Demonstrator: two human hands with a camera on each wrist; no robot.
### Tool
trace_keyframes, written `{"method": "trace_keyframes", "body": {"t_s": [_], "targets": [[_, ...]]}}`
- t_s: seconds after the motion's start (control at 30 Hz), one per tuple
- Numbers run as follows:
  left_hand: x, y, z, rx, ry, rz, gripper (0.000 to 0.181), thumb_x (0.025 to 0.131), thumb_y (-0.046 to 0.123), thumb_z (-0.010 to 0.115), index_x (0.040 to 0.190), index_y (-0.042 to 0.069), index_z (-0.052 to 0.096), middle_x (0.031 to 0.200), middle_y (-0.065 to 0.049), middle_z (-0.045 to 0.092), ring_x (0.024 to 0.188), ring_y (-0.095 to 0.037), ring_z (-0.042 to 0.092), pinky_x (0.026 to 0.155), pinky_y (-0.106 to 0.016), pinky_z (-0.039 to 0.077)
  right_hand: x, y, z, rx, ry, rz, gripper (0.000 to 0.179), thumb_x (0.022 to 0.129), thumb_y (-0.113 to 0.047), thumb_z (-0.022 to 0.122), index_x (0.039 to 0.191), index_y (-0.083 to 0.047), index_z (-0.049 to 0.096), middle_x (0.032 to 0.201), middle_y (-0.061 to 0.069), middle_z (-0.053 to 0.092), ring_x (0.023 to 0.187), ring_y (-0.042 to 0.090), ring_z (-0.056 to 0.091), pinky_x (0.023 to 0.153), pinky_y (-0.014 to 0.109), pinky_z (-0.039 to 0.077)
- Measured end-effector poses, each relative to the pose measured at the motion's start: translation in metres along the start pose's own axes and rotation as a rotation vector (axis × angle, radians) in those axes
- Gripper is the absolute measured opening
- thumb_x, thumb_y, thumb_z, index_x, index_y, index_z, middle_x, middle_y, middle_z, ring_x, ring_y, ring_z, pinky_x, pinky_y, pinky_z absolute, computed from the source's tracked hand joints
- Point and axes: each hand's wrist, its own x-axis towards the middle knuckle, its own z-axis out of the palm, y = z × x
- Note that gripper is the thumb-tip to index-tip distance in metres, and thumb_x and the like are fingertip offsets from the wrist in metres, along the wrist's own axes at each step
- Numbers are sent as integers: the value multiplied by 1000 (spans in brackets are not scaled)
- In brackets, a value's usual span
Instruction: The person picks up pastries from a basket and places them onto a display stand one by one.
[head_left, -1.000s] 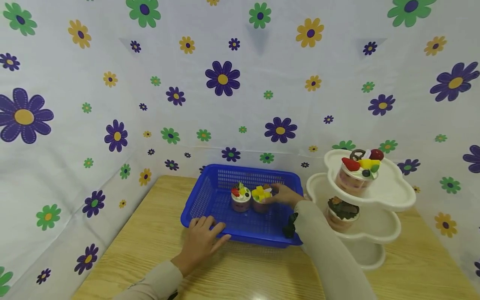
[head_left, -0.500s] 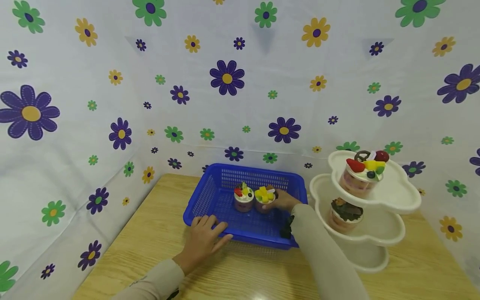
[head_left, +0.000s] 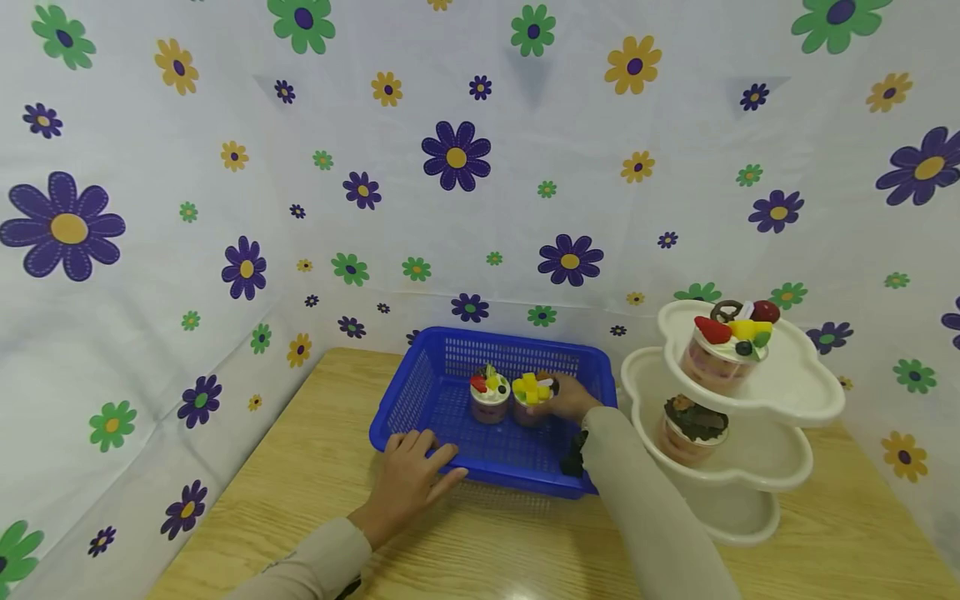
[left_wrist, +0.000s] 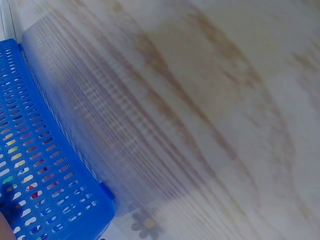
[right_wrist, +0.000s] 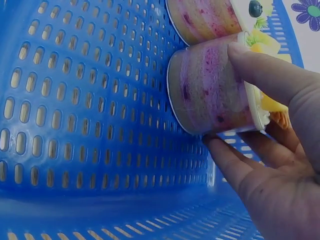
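In the head view, my right hand [head_left: 567, 398] reaches into the blue plastic basket [head_left: 397, 408] and grips a clear dessert cup topped with yellow fruit cubes [head_left: 531, 387]. The right wrist view shows pink and beige cake layers through the cup [right_wrist: 212, 87], with the thumb at its rim and the fingers round its other side. Close beside it in the basket stands a second dessert cup [head_left: 489, 400] with strawberry, cream and a blueberry. My left hand [head_left: 408, 479] rests on the basket's near rim, thumb stretched out along it.
Right of the basket stands a white tiered stand [head_left: 795, 375] with scalloped trays. Its top tier bears a fruit-topped dessert cup [head_left: 720, 358], the middle one a chocolate-topped cup [head_left: 692, 429]. A flower-print cloth [head_left: 495, 217] hangs behind the wooden table [head_left: 300, 433].
My right wrist has shifted slightly left, and its fingers have settled lower around the yellow-topped cup. The left hand stays on the rim, and the head view has turned a little.
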Motion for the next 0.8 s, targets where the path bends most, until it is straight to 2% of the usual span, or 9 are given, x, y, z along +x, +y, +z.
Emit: {"method": "trace_keyframes", "body": {"t_s": [0.2, 0.37, 0.53, 0.8], "targets": [[0, 0, 3, 3, 10, 8, 46, 97, 58, 38, 98, 23, 68, 84, 0, 55, 78, -18, 52, 73, -38, 37, -1, -1, -6, 7, 27, -30, 77, 74, -15, 82, 139, 0, 44, 138, 24, 47, 125, 37, 47, 107, 50, 33], [-2, -1, 3, -1, 23, 11, 46, 97, 58, 38, 97, 23, 67, 83, 1, 55, 77, -18, 51, 72, -38, 36, -6, -11, -12, 16, 55, -77, 74, 75, -16, 81, 136, 3, 45, 134, 24, 51, 120, 35, 50, 105, 47, 36], [-2, -2, 2, -19, 21, 6, 48, 97, 58, 36, 97, 22, 67, 82, 0, 55, 76, -19, 51, 71, -39, 36, -17, -35, -18, 18, 63, -95, 73, 76, -20, 81, 135, 2, 46, 130, 21, 54, 116, 33, 53, 102, 46, 39], [-1, -1, 4, -17, 34, 16, 47, 97, 58, 37, 96, 22, 67, 82, -1, 55, 75, -19, 51, 71, -40, 37, -43, -74, -33, 64, 63, -173, 74, 78, -24, 80, 137, 0, 43, 129, 18, 55, 114, 32, 54, 101, 45, 42]]}}
